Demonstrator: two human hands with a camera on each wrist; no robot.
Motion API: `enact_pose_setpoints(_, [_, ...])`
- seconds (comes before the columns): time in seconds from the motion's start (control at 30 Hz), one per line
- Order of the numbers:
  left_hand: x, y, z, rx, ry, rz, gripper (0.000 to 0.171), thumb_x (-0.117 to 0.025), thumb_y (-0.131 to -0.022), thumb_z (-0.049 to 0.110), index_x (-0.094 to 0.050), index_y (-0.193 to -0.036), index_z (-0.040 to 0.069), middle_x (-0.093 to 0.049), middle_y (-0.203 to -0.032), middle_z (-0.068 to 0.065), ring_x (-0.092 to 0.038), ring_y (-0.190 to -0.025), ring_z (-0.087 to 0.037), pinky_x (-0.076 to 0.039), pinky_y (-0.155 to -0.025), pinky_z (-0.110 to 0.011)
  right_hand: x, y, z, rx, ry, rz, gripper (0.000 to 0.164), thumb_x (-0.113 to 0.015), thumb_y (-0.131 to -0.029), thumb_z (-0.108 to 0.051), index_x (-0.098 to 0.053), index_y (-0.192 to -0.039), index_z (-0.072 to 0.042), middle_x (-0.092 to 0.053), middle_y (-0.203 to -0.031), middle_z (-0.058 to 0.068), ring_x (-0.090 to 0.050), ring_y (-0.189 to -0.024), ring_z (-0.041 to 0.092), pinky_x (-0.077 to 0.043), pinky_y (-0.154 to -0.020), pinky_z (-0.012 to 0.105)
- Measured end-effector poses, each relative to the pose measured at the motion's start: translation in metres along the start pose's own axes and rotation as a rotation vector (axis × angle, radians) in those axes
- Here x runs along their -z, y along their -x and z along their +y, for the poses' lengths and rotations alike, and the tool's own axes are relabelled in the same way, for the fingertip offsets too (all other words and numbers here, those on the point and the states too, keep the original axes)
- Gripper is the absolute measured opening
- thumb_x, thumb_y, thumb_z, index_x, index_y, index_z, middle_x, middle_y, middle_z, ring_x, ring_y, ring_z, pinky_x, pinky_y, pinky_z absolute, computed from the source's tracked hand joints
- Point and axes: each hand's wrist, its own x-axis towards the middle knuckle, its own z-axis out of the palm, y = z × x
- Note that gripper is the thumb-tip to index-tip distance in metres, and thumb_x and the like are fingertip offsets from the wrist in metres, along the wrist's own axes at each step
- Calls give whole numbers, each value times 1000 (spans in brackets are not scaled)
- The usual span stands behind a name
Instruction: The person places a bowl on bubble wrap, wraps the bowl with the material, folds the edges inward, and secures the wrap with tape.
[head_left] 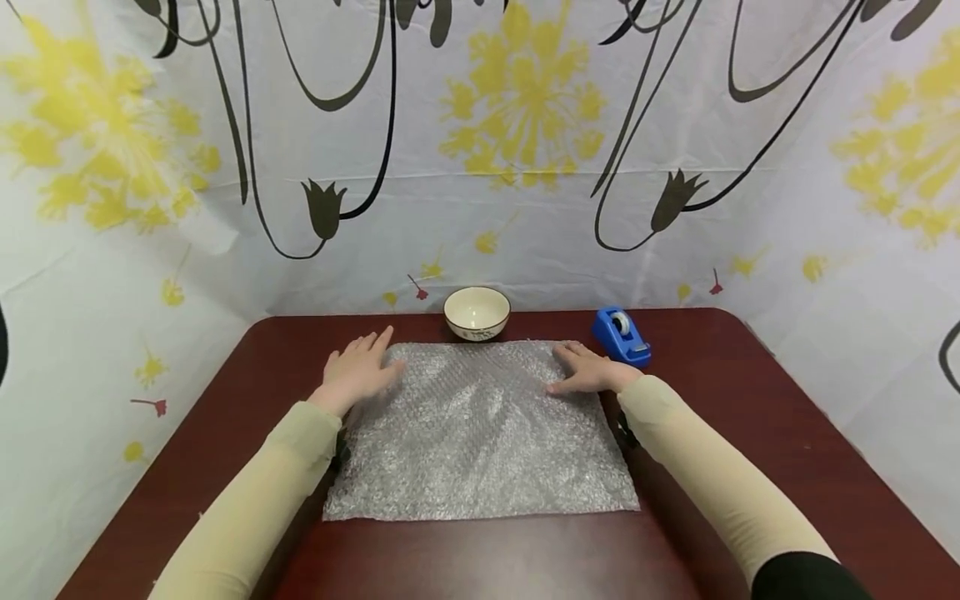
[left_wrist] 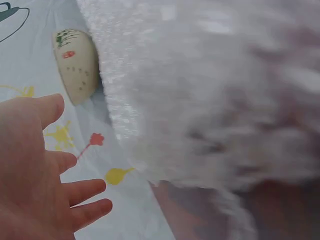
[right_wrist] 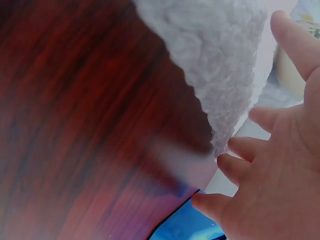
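Observation:
A sheet of bubble wrap [head_left: 487, 442] lies spread on the dark red table, wrinkled down its middle. My left hand [head_left: 357, 371] is at its far left corner, fingers spread; in the left wrist view the fingers [left_wrist: 87, 192] are straight and hold nothing. At the far right corner is my right hand [head_left: 588, 369], with its fingers extended over the sheet's edge. The right wrist view shows the fingertips close to the bubble wrap [right_wrist: 215, 60]; whether they touch it I cannot tell. Behind the sheet's far edge stands a cream bowl [head_left: 477, 310] with a dark rim.
A blue tape dispenser [head_left: 622, 337] with a roll of tape stands at the back right, beside my right hand. The table [head_left: 480, 558] reaches back to a white patterned cloth [head_left: 480, 242], which hangs behind it and along both sides.

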Motion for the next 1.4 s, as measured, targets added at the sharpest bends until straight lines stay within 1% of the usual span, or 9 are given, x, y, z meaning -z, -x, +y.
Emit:
enact_pose_setpoints(0.17, [16,-23,21,-25,40,42,73,-42,-98,55,-26,-154,12,-36,-150,-20,-52,-118,-43,-46,-87,-59,-4,0,10,-8,-33,-11,93,-66,-89,-47,-19,-153,2,-5,-156,32,-2,-143,46,-17,-112,61])
enact_pose_setpoints(0.23, [23,-33,32,-39,81,59,72,-43,-98,55,-30,-153,11,-39,-149,-19,-54,-116,-42,-48,-84,-57,-6,0,13,-9,-44,0,94,-67,-88,-47,-20,-152,3,-5,-155,32,-3,-143,46,-18,-111,61])
enact_pose_setpoints(0.3, [27,-43,42,-51,139,73,69,-44,-98,55,-35,-151,11,-42,-147,-16,-50,-122,-40,-45,-91,-57,-7,0,17,-21,-47,7,94,-68,-88,-47,-20,-152,3,-6,-155,32,-5,-143,46,-19,-111,60])
enact_pose_setpoints(0.4, [28,-57,55,-57,298,48,65,-47,-99,50,-36,-151,13,-44,-146,-14,-50,-124,-35,-44,-95,-55,-8,1,20,-38,-47,12,94,-68,-87,-47,-21,-152,3,-7,-155,32,-7,-143,45,-20,-111,60])
enact_pose_setpoints(0.6, [11,-78,70,37,674,-57,67,-49,-99,49,-28,-154,17,-41,-148,-14,-64,-98,-33,-54,-78,-49,-3,5,16,-74,-15,6,93,-70,-86,-47,-24,-152,1,-10,-155,31,-11,-143,45,-21,-111,59])
enact_pose_setpoints(0.97, [-18,-103,71,240,1219,-202,73,-45,-102,40,-5,-157,13,-16,-157,-20,-60,-108,-41,-57,-79,-41,3,-2,-3,-102,13,23,93,-72,-83,-49,-28,-153,-7,-12,-158,25,-14,-144,41,-23,-112,56])
enact_pose_setpoints(1.1, [-25,-105,70,233,1329,-203,66,-41,-104,34,-7,-156,12,-28,-149,-24,-57,-111,-46,-55,-83,-45,1,-6,-7,-107,25,34,92,-73,-83,-50,-29,-153,-8,-14,-158,23,-16,-143,40,-25,-111,55])
enact_pose_setpoints(1.23, [-32,-108,70,231,1396,-195,60,-38,-105,29,-10,-156,11,-45,-127,-27,-60,-106,-45,-55,-82,-45,1,-6,-6,-112,20,36,93,-74,-82,-50,-30,-153,-8,-14,-158,23,-17,-143,40,-25,-111,56])
enact_pose_setpoints(1.4, [-36,-109,70,238,1422,-185,60,-38,-105,25,-10,-156,11,-43,-128,-27,-61,-104,-43,-57,-79,-43,-3,-9,-1,-113,4,43,94,-74,-81,-50,-30,-153,-8,-14,-158,24,-17,-143,40,-25,-111,56])
